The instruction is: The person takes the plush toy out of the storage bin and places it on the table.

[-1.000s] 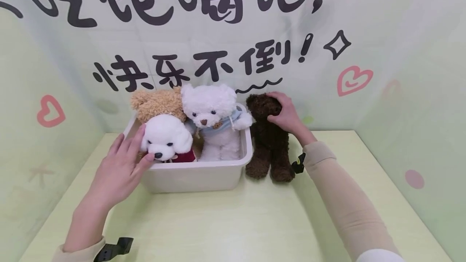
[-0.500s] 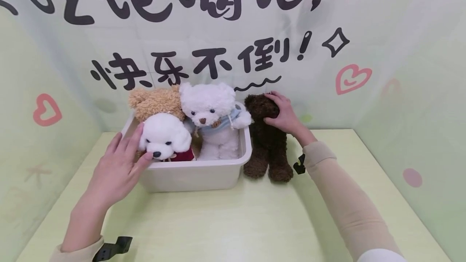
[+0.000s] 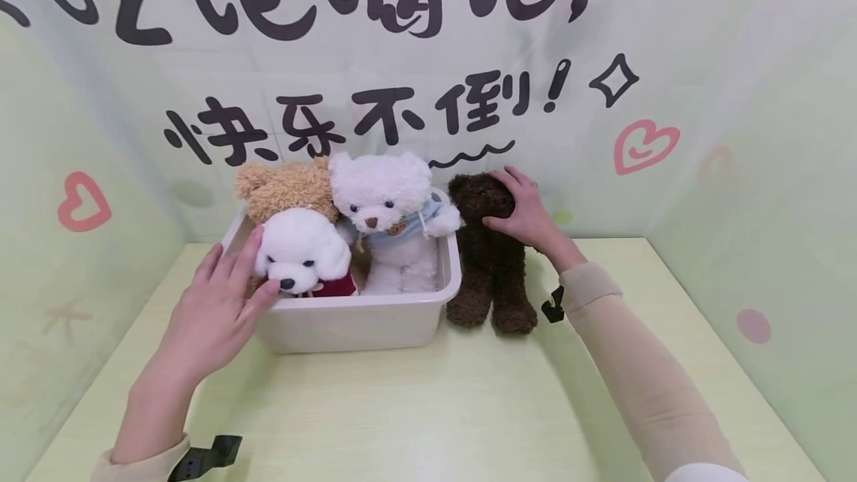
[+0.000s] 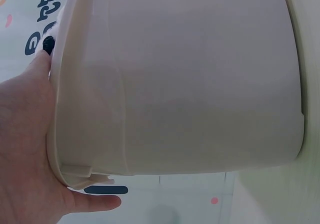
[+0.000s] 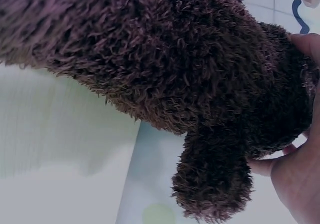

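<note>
A white plastic tub (image 3: 355, 326) on the table holds several plush toys. My left hand (image 3: 207, 322) lies over its front left corner with fingers extended, thumb beside the nose of a white plush dog (image 3: 301, 244) in red. In the left wrist view that hand (image 4: 30, 129) is right at the rim of the tub (image 4: 200, 83). To the tub's right, a dark brown teddy bear (image 3: 492, 259) stands with its feet on the table. My right hand (image 3: 529, 214) grips its head from the right, thumb in front. The bear (image 5: 165, 58) fills most of the right wrist view.
A white teddy bear (image 3: 384, 192) in a blue top stands inside the tub at the right. Behind the dog is a tan plush toy (image 3: 288, 188), partly hidden. A printed back wall (image 3: 402, 65) rises close behind, with side walls left and right of the table (image 3: 428, 407).
The view has shifted slightly, so the scene sits a little farther left in it. Both hands keep their places on the tub and the brown bear.
</note>
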